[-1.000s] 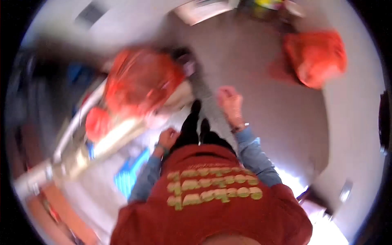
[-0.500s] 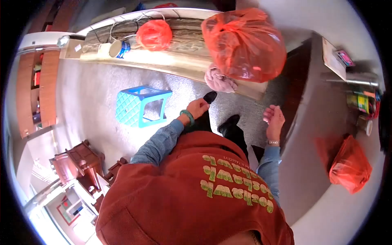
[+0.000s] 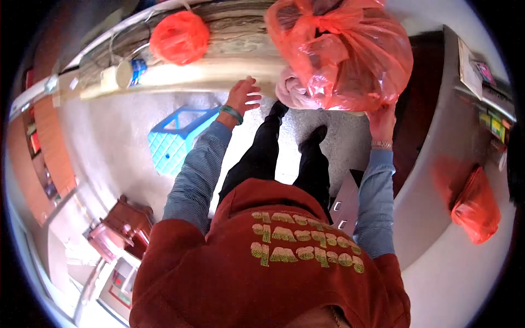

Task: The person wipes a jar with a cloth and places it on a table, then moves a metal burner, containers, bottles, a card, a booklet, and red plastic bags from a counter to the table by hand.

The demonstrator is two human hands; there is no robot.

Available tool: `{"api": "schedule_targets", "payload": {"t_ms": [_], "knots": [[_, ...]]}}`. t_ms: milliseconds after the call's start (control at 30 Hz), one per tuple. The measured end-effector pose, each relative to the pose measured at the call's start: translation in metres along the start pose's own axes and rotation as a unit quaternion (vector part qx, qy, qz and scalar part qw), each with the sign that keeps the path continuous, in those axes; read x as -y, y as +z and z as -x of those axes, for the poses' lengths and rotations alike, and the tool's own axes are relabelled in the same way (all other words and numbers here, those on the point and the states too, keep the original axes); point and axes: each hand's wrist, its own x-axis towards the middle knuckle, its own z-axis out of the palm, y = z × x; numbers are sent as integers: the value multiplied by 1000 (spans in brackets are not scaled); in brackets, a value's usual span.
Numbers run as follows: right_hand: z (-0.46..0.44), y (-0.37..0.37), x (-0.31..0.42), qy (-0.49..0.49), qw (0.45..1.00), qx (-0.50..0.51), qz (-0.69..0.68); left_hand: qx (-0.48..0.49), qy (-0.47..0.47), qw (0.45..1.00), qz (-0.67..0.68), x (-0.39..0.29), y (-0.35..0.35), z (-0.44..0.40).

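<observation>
My left hand (image 3: 242, 99), with a green bangle at its wrist, reaches toward the front edge of the cabinet top. Its fingers are apart and hold nothing. A large knotted red plastic bag (image 3: 355, 65) stands on the cabinet's right end, bulging with contents I cannot make out. Against its lower right side is my right hand (image 3: 381, 127), the fingers mostly hidden by the bag, so their grip does not show. A crumpled pink cloth (image 3: 293, 90) lies by the bag's lower left side, between both hands.
On the wood-grained cabinet top (image 3: 240, 41) are a smaller red bag (image 3: 179, 38) and a blue-labelled tub (image 3: 131, 72). A blue plastic stool (image 3: 170, 145) stands on the floor at left. Another red bag (image 3: 476, 210) hangs at right. Dark wooden furniture (image 3: 123, 224) is lower left.
Both hands have moved forward, the left one spreading its fingers and the right one reaching the large red bag. The view has come closer to the cabinet.
</observation>
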Motion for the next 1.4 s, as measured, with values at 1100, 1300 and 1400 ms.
{"api": "schedule_targets", "payload": {"t_ms": [1100,1300,1400], "knots": [[-139,-34,-95,79,986,-22,-147,120,71,984,111,-54,80,-118],[-146,-33,-98,79,986,-28,-142,106,75,985,115,-53,64,-119],[-150,-34,-101,78,986,-32,-142,96,81,985,115,-53,59,-122]]}}
